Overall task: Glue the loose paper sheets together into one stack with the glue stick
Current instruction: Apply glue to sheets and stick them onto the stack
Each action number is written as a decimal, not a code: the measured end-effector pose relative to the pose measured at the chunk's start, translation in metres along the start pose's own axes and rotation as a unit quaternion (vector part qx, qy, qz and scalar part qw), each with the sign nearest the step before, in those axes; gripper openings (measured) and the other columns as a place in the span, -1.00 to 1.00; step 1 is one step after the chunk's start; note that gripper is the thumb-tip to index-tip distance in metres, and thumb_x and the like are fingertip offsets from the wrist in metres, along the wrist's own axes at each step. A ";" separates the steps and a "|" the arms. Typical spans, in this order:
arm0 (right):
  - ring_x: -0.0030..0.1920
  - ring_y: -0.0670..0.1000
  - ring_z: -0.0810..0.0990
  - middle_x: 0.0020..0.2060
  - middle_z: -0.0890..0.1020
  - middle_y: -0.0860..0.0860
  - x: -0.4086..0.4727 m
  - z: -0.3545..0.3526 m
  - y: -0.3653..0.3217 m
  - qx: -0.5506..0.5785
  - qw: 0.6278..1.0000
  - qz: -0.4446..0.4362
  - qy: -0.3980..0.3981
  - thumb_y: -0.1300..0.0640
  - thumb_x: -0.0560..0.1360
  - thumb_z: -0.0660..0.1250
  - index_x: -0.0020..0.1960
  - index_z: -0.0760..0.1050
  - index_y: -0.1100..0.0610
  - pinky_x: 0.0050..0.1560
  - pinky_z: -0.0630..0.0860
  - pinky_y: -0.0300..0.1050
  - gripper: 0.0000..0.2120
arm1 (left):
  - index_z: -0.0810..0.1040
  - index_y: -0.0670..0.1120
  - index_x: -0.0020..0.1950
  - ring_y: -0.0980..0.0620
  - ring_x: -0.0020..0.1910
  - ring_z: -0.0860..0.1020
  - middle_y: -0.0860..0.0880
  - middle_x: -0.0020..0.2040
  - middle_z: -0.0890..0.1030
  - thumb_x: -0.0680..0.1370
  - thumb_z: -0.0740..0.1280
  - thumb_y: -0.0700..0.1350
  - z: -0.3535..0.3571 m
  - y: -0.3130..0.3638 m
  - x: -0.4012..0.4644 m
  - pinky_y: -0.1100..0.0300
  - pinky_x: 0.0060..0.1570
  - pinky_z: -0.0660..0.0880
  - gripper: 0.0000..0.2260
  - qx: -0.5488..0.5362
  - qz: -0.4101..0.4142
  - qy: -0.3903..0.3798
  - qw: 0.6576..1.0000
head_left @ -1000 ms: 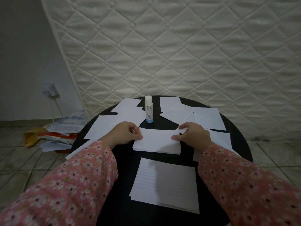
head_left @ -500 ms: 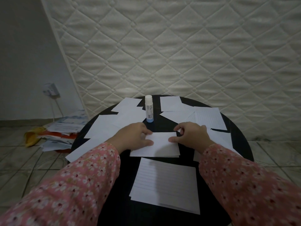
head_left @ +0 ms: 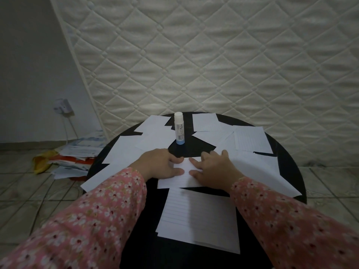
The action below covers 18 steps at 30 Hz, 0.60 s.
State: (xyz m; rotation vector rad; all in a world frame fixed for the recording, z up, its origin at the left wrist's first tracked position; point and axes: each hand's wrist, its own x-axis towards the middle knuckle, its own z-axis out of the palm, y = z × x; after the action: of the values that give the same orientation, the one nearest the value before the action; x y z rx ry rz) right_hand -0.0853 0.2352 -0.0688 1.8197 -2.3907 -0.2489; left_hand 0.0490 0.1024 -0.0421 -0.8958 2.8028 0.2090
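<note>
My left hand (head_left: 159, 166) and right hand (head_left: 211, 167) press flat, fingers spread, on the stack (head_left: 182, 176) mid-table; uneven pressure could skew sheets.

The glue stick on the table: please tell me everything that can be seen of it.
The glue stick is a slim white tube with a rounded white cap on top, small dark print on its side and a light blue base. It looks like plastic. It stands upright and capped on a bare dark patch of the round black table, toward the far edge, between the scattered white sheets. Neither hand touches it; both lie on paper nearer the person.
</note>
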 end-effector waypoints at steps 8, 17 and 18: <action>0.29 0.05 0.35 0.30 0.38 0.03 0.006 -0.004 0.000 0.017 0.998 0.013 -0.054 -0.26 0.60 -0.10 0.54 0.04 -0.14 0.29 0.21 0.14 -0.46 | 0.46 0.26 0.34 0.02 0.22 0.47 0.09 0.26 0.53 0.46 0.15 0.43 -0.008 -0.019 -0.009 0.15 0.07 0.37 -0.49 0.031 -0.066 -0.010 0.997; 0.29 0.10 0.35 0.28 0.42 0.10 -0.001 0.009 -0.001 -0.022 0.999 0.033 0.010 -0.31 0.57 -0.12 0.54 0.12 -0.04 0.27 0.20 0.15 -0.38 | 0.49 0.20 0.33 0.03 0.21 0.47 0.07 0.25 0.53 0.45 0.29 0.36 -0.009 -0.015 -0.011 0.18 0.04 0.35 -0.50 0.007 -0.086 -0.005 0.996; 0.31 0.10 0.34 0.31 0.42 0.10 -0.003 0.009 0.002 -0.026 0.999 0.043 0.011 -0.36 0.54 -0.15 0.53 0.13 -0.03 0.28 0.18 0.17 -0.33 | 0.50 0.20 0.32 0.03 0.22 0.47 0.07 0.25 0.53 0.44 0.29 0.36 -0.009 -0.016 -0.011 0.18 0.05 0.35 -0.50 0.003 -0.087 -0.004 0.996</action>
State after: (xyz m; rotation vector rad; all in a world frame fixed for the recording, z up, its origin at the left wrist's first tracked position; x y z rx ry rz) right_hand -0.0880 0.2387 -0.0776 1.6848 -2.4163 -0.2794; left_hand 0.0655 0.0939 -0.0324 -1.1289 2.6966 0.1782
